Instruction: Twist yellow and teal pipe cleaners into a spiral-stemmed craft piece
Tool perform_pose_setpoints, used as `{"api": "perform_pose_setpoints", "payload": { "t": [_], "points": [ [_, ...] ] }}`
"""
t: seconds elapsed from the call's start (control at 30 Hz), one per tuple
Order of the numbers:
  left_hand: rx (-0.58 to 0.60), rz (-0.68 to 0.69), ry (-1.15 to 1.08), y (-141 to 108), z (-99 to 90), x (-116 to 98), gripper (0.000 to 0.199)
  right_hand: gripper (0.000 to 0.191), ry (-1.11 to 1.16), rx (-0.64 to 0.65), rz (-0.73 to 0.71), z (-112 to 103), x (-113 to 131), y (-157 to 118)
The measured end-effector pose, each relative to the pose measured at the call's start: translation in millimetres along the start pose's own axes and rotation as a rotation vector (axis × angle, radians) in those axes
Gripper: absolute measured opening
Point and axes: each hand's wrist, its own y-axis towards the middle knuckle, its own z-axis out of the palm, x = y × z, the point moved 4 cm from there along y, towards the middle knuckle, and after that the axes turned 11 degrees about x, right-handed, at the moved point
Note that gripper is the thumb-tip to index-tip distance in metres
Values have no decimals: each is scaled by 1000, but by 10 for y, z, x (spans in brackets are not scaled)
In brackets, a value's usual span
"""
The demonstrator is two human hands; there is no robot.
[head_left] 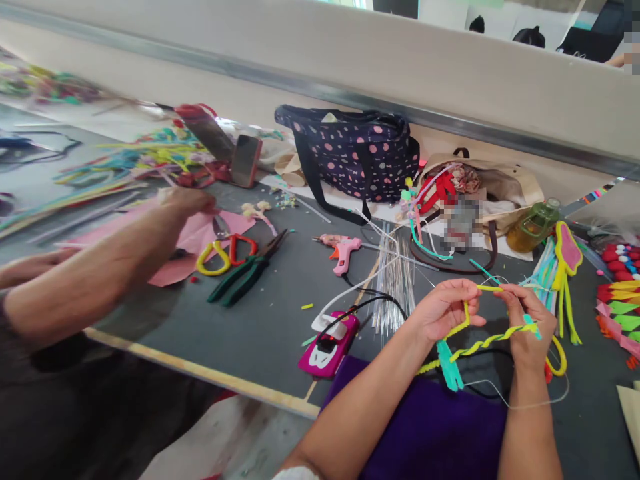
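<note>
My left hand (450,310) and my right hand (533,320) are close together over the right part of the table. Both are closed, pinching a short stretch of a yellow pipe cleaner (489,288) between them. From it, a yellow twisted length (493,340) loops below my hands, with a turquoise fuzzy piece (450,367) hanging on it. A smaller turquoise bit (533,327) lies against my right hand. Thin pale wire (500,397) curves under the work. Beside my right wrist are yellow scissor handles (559,360), partly hidden.
A co-worker's arm (115,260) reaches over pink sheets (193,243) at left. Scissors (227,252), green-handled pliers (247,270), a pink glue gun (343,250) and a magenta power strip (330,347) with cords lie mid-table. Behind stand a patterned bag (355,157) and a bottle (534,225).
</note>
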Motion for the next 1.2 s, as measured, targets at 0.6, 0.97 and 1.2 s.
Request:
{"api": "perform_pose_setpoints", "payload": {
  "t": [0.6, 0.97, 1.2],
  "points": [
    [0, -38, -74, 4, -10, 76, 9, 18, -17, -100, -104, 10, 97, -39],
    [-98, -4, -11, -6, -24, 23, 9, 24, 142, -16, -15, -19, -13, -56],
    [-86, 3, 23, -8, -15, 13, 13, 24, 191, 273, 11, 23, -54, -34]
  ]
}}
